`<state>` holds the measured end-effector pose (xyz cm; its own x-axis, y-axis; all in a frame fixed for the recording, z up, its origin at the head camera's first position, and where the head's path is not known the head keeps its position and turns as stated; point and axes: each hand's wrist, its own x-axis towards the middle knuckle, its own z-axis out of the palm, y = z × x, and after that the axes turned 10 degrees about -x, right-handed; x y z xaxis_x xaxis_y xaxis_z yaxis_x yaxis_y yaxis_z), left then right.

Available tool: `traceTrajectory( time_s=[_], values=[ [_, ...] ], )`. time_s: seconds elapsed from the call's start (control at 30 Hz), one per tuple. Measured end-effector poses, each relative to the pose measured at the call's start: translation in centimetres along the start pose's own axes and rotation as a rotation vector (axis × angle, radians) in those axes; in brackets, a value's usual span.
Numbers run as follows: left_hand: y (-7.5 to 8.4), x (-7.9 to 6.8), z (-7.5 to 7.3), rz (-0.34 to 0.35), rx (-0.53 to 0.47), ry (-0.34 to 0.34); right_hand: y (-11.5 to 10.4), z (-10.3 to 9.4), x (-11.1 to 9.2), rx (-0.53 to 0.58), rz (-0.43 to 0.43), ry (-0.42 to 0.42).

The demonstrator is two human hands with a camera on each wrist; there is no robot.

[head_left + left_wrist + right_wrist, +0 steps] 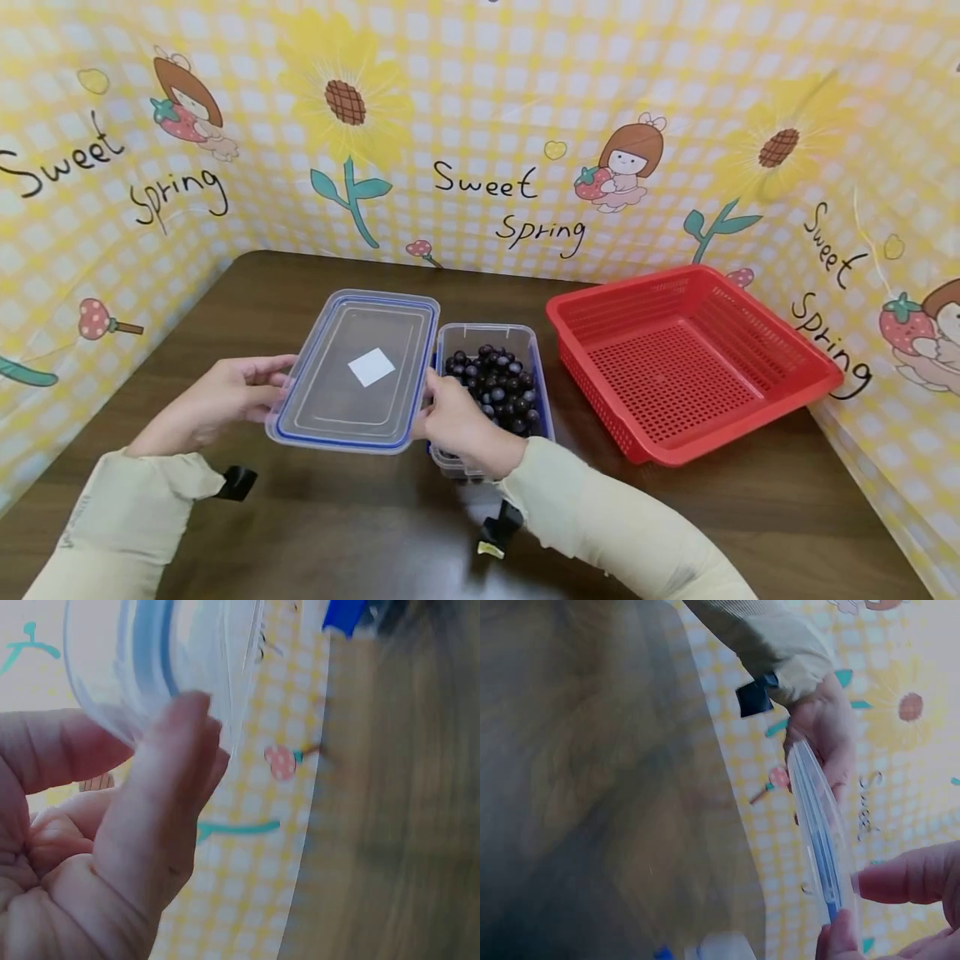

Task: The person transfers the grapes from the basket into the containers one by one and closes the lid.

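A clear plastic lid (337, 367) with a blue seal and a white square label is held up over the table, left of the container. My left hand (228, 396) pinches its left edge between thumb and fingers; the left wrist view shows the thumb against the rim. On the opposite edge my right hand (461, 417) pinches the lid, thumb and fingers on either side of it in the right wrist view. Behind the right hand stands an open clear container (492, 333) with dark grapes (498, 379) inside. The hand and forearm hide its front left part.
A red perforated plastic basket (675, 379) stands to the right of the container, with bare mesh at its bottom. Yellow checked cloth (480, 125) printed with flowers and figures rises behind and beside the dark wooden table (337, 533).
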<state>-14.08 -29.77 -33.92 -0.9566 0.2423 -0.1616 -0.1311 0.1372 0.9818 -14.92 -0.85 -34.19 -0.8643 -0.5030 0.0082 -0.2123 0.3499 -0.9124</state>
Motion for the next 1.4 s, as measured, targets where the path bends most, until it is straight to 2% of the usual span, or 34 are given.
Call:
traceTrajectory(
  time_s=[0.2,0.3,0.43,0.53,0.6,0.7,0.87,0.97,1.07,1.13,1.27,1.33,1.4],
  values=[
    [0.7,1.6,2.8,0.020,-0.169,-0.170,0.8,-3.9,-1.4,-0.010,0.081,-0.042],
    [1.2,2.1,4.5,0.039,-0.223,-0.225,1.3,-5.7,-2.3,-0.001,0.135,-0.038],
    [1.9,2.2,5.9,0.054,-0.278,-0.208,1.8,-7.2,-2.8,0.110,0.200,0.004],
    [2.2,1.8,6.4,0.066,-0.338,-0.175,2.0,-8.0,-2.8,0.113,0.148,0.038],
    [2.5,1.6,6.8,0.082,-0.386,-0.179,2.3,-8.5,-2.6,0.034,0.085,0.062],
    [2.8,1.5,7.5,0.105,-0.442,-0.224,2.9,-9.4,-2.3,-0.150,-0.004,0.112],
    [3.4,1.4,8.4,0.099,-0.488,-0.276,3.5,-10.5,-2.2,-0.382,-0.047,0.244],
    [3.7,1.2,8.5,0.113,-0.486,-0.290,3.5,-11.0,-2.4,-0.467,-0.053,0.312],
    [3.7,1.2,8.6,0.145,-0.467,-0.306,3.7,-11.0,-2.6,-0.488,-0.064,0.369],
    [3.7,1.3,8.7,0.186,-0.487,-0.349,4.0,-10.9,-2.9,-0.488,-0.093,0.423],
    [3.8,1.4,9.3,0.328,-0.513,-0.477,4.6,-10.7,-3.1,-0.450,-0.200,0.567],
    [3.9,1.4,9.9,0.417,-0.407,-0.451,4.7,-10.8,-3.1,-0.398,-0.229,0.618],
    [3.9,1.4,10.7,0.505,-0.190,-0.329,4.5,-10.9,-3.0,-0.327,-0.228,0.650]
  ],
)
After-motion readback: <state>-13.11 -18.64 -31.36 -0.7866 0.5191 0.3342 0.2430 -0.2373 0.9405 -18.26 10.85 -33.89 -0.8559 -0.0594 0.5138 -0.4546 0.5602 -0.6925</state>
